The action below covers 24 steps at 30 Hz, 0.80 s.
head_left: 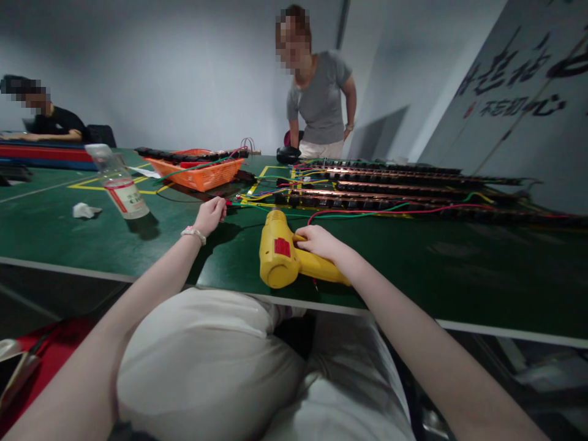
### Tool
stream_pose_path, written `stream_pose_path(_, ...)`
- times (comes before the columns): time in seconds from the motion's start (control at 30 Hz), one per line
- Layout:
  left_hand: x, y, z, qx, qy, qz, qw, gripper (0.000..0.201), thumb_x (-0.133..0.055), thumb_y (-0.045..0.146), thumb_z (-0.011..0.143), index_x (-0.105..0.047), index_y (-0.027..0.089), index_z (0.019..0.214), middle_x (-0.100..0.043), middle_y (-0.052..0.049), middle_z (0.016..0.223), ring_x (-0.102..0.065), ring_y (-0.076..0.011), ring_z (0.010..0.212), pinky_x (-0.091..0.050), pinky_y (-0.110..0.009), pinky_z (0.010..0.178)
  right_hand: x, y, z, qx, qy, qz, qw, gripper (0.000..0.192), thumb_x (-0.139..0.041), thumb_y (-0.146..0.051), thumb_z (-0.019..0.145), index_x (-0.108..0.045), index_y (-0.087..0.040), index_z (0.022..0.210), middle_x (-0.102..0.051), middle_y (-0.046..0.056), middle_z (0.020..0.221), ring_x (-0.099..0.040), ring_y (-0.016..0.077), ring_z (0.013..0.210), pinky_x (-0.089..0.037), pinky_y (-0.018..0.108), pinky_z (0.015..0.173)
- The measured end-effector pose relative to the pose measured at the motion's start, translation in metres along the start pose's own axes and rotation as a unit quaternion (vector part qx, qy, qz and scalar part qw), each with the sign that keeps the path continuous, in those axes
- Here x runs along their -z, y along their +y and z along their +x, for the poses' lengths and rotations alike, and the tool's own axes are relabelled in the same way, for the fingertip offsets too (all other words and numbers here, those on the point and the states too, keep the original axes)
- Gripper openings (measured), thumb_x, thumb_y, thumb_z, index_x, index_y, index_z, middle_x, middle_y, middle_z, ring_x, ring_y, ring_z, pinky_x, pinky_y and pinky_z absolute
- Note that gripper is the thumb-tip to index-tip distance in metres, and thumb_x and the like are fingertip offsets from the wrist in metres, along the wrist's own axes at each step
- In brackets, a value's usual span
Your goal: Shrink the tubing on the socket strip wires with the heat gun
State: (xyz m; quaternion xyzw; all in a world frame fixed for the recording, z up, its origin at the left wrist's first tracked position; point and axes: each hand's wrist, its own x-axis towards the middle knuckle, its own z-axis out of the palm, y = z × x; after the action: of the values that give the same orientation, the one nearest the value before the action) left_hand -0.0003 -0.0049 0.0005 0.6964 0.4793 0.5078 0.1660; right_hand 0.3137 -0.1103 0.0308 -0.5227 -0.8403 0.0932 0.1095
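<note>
A yellow heat gun [280, 254] with a red label lies on its side on the green table [450, 275], its nozzle pointing away from me. My right hand [318, 241] rests on its handle with the fingers curled over it. My left hand [210, 215], a bead bracelet on the wrist, is closed around a thin red and black wire end [229, 205] just left of the gun. Coloured wires [271, 199] run from there to the long black and copper strips [395, 187] laid across the table.
A clear plastic bottle [120, 184] stands tilted at the left beside a crumpled tissue [85, 211]. An orange basket [202, 171] sits further back. One person stands at the table's far side, another sits at the far left. My knees are under the near table edge.
</note>
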Motion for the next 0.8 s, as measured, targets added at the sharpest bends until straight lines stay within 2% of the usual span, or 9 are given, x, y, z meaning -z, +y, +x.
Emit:
stream_pose_path(0.23,0.000,0.000,-0.001,0.008,0.000,-0.007,1.000,0.032,-0.042,0.031,0.089,-0.050,0.020,0.060,-0.052,0.001,0.054,-0.048,-0.0105,0.046,-0.039,-0.023,0.050,0.009,0.015,-0.018,-0.025,-0.007,0.024,0.999,0.010,-0.055,-0.018,0.081,-0.059,-0.019,0.072,-0.066,0.002,0.079,-0.059,0.0167,0.078,-0.036,0.023,0.065)
stream_pose_path(0.37,-0.001,-0.002,0.000,0.001,0.002,-0.001,1.000,0.031,-0.042,0.031,0.088,-0.050,0.020,0.061,-0.053,0.001,0.053,-0.048,-0.0104,0.045,-0.039,-0.023,0.051,0.009,0.015,-0.018,-0.017,-0.001,0.017,1.000,0.015,-0.054,-0.016,0.080,-0.054,-0.019,0.065,-0.062,0.001,0.072,-0.057,0.0155,0.073,-0.034,0.024,0.063)
stream_pose_path(0.5,-0.001,-0.004,0.000,-0.006,0.006,0.013,1.000,0.032,-0.041,0.033,0.089,-0.050,0.020,0.062,-0.053,0.001,0.054,-0.048,-0.0105,0.046,-0.039,-0.023,0.052,0.007,0.015,-0.014,-0.018,-0.007,0.028,0.999,0.013,-0.053,-0.013,0.079,-0.055,-0.018,0.067,-0.061,0.000,0.072,-0.055,0.0146,0.072,-0.033,0.024,0.063)
stream_pose_path(0.8,-0.002,-0.001,-0.001,0.003,-0.002,0.044,0.999,0.033,-0.039,0.033,0.091,-0.049,0.019,0.063,-0.052,0.001,0.053,-0.047,-0.0101,0.048,-0.039,-0.021,0.054,-0.002,-0.012,0.018,0.017,-0.009,0.017,1.000,0.012,-0.056,-0.014,0.079,-0.057,-0.017,0.067,-0.062,0.001,0.072,-0.055,0.0142,0.071,-0.031,0.023,0.062)
